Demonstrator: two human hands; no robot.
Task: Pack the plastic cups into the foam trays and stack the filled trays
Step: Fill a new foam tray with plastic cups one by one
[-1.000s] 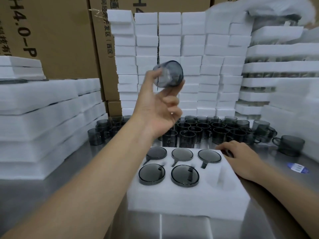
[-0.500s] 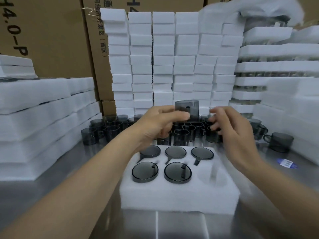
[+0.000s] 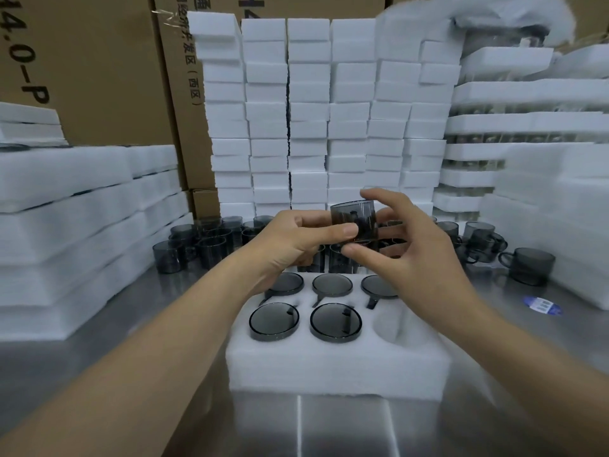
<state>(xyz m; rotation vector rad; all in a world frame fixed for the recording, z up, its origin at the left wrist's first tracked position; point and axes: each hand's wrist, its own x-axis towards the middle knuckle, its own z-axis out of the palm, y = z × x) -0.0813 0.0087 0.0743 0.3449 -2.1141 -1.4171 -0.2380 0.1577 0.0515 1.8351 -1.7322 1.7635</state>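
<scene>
Fingers [image 3: 346, 231] of left hand [image 3: 293, 240] and right hand [image 3: 408, 262] pinch one grey cup [image 3: 353, 219] over foam tray [image 3: 333, 367]; hazard: handle missing the empty pocket [image 3: 393, 326] slot, jamming the cup.

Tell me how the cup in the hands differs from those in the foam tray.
The held cup is raised, pinched between left hand and right hand; the tray cups sit sunk in the foam tray. The held cup shows its side wall; the tray cups only round faces. Both are smoky see-through plastic.
</scene>
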